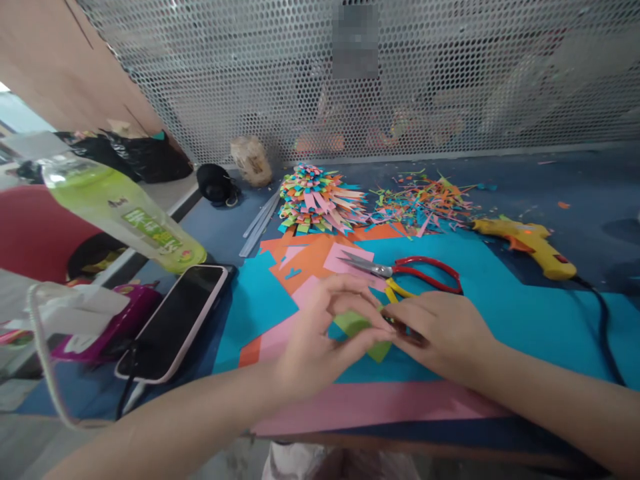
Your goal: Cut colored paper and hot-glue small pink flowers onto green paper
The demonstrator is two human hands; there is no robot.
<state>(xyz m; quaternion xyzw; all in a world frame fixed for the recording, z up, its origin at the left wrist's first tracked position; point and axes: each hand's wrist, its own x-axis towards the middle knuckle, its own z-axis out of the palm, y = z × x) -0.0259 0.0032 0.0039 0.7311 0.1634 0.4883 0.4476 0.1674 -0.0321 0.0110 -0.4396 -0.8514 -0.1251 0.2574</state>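
Note:
My left hand (333, 327) is curved, with thumb and fingertips pinched together against the fingers of my right hand (440, 330). My right hand is closed, its fingers curled down. Whatever small thing lies between the fingertips is hidden. A green piece of paper (379, 351) shows just under the hands. Scissors with red handles (427, 265) rest just beyond them, blades pointing left. A yellow-handled tool (397, 289) is partly covered by my right hand. Beneath lie blue sheets (525, 327), a pink sheet (390, 407) and orange paper (307, 257).
A tree-like pile of coloured paper strips (320, 200) stands behind, beside paper shreds (425, 203). On the right is a yellow glue gun (530, 243) with its cord. To the left are clear glue sticks (261, 223), a phone (175, 327) and a drink bottle (125, 207). Perforated metal (240, 73) closes the back.

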